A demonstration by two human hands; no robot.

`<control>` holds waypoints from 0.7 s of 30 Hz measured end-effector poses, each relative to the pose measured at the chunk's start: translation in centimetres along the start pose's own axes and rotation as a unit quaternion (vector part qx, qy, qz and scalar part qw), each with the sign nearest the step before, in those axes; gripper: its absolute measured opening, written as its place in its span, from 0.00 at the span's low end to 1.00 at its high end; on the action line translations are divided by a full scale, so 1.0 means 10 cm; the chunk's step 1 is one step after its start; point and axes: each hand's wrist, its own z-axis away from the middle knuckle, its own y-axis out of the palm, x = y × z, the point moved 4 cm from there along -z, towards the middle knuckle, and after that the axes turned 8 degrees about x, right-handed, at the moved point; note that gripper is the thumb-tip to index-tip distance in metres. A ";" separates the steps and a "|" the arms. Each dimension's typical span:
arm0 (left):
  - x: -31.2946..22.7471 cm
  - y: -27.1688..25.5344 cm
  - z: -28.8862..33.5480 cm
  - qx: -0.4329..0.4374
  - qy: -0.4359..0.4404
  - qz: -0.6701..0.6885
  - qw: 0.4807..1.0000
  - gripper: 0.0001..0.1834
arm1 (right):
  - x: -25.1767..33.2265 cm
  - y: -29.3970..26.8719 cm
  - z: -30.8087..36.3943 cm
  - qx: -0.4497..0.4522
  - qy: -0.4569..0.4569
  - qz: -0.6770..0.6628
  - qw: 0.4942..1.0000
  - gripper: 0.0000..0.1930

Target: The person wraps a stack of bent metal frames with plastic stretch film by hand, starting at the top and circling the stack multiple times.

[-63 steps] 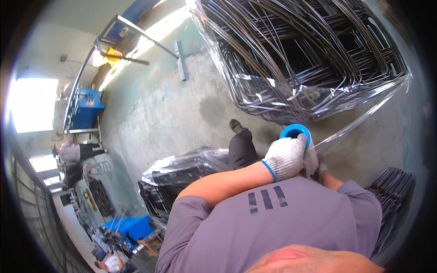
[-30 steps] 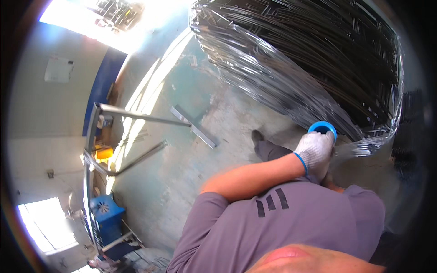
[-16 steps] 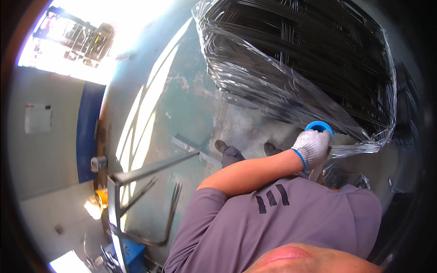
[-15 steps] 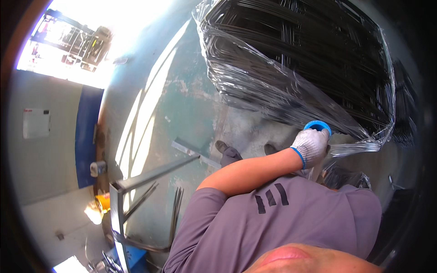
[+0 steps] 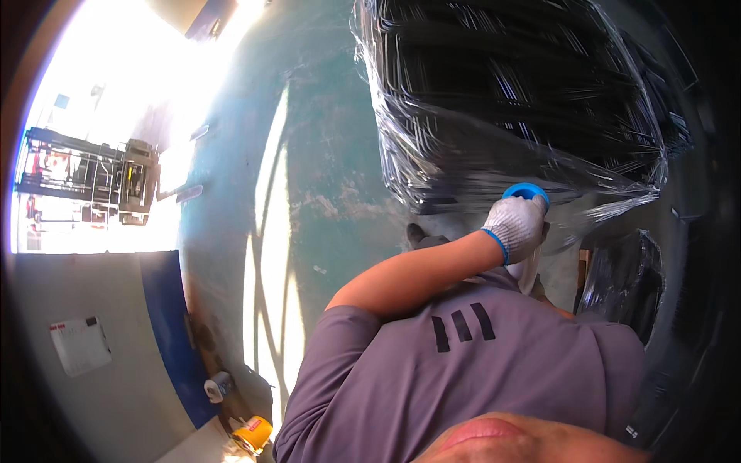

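My left hand (image 5: 515,228), in a white knit glove with a blue cuff, is closed on the top end of a roll of stretch film. Its blue ring-shaped core (image 5: 526,188) shows above my fingers, and a pale part of the roll (image 5: 528,272) hangs below, partly behind my arm and shirt. Just beyond the roll stands a large dark stack (image 5: 502,85) wrapped in clear, shiny film. Loose film (image 5: 625,202) bunches at its near right corner. No part of my right hand can be made out.
A smaller film-wrapped bundle (image 5: 624,282) stands at the right. Sunlit stripes (image 5: 270,262) cross the green floor (image 5: 332,147). At the left are a forklift (image 5: 131,181) in bright light, a grey and blue panel (image 5: 85,309), a yellow container (image 5: 253,434) and a small grey object (image 5: 218,386).
My viewpoint has shifted and turned; the metal frame at lower left has left the view, and the forklift sits lower. My left hand keeps its hold on the roll beside the wrapped stack.
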 end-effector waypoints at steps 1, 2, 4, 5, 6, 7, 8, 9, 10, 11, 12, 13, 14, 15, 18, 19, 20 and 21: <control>0.10 -0.10 0.04 0.011 0.008 -0.005 1.000 0.20 | -0.06 0.18 -0.05 0.003 0.002 -0.011 1.000 0.44; 0.23 -0.22 0.09 0.029 0.006 -0.002 1.000 0.20 | -0.08 0.39 -0.13 0.006 0.000 -0.019 1.000 0.44; 0.59 -0.31 0.27 0.032 -0.018 0.003 0.999 0.20 | -0.16 0.78 -0.26 0.010 0.003 -0.040 0.999 0.44; 0.80 -0.41 0.28 0.032 -0.026 -0.001 0.999 0.21 | -0.14 0.98 -0.33 0.019 0.006 -0.046 0.999 0.44; 0.97 -0.54 0.37 0.066 -0.059 0.005 0.996 0.21 | -0.17 1.14 -0.35 0.021 0.009 -0.049 0.999 0.44; 1.09 -0.67 0.43 0.084 -0.067 0.004 0.994 0.21 | -0.21 1.34 -0.39 0.022 0.009 -0.054 0.998 0.44; 1.18 -0.82 0.48 0.103 -0.073 0.002 0.992 0.21 | -0.23 1.52 -0.43 0.021 0.009 -0.059 0.998 0.44; 1.29 -0.96 0.50 0.117 -0.075 -0.001 0.990 0.21 | -0.21 1.71 -0.45 0.020 0.006 -0.066 0.998 0.44; 1.39 -1.04 0.54 0.105 -0.072 -0.003 0.992 0.20 | -0.22 1.90 -0.46 0.022 0.005 -0.073 0.997 0.44; 1.47 -1.16 0.57 0.118 -0.055 0.003 0.991 0.20 | -0.21 2.13 -0.50 0.025 0.003 -0.080 0.996 0.44; 1.54 -1.29 0.60 0.130 -0.037 0.009 0.991 0.20 | -0.19 2.35 -0.55 0.028 -0.001 -0.085 0.996 0.43; 1.61 -1.42 0.64 0.141 -0.019 0.014 0.990 0.20 | -0.20 2.58 -0.59 0.030 -0.005 -0.091 0.995 0.43; 1.68 -1.53 0.70 0.126 0.000 0.003 0.992 0.19 | -0.20 2.79 -0.62 0.032 -0.010 -0.098 0.995 0.43; 1.82 -1.61 0.71 0.122 0.011 -0.008 0.992 0.19 | -0.14 2.96 -0.65 0.035 -0.014 -0.108 0.993 0.43; 2.36 -1.90 0.75 0.102 0.021 -0.046 0.993 0.18 | -0.14 3.77 -0.80 0.051 -0.039 -0.131 0.989 0.43; 2.55 -2.04 0.74 0.091 0.019 -0.031 0.995 0.18 | -0.14 4.05 -0.86 0.056 -0.046 -0.138 0.988 0.43; 2.71 -2.18 0.75 0.093 0.026 -0.031 0.995 0.19 | -0.13 4.30 -0.88 0.059 -0.054 -0.146 0.986 0.43; 2.88 -2.37 0.81 0.100 0.031 -0.035 0.994 0.19 | -0.21 4.57 -0.89 0.064 -0.058 -0.163 0.983 0.43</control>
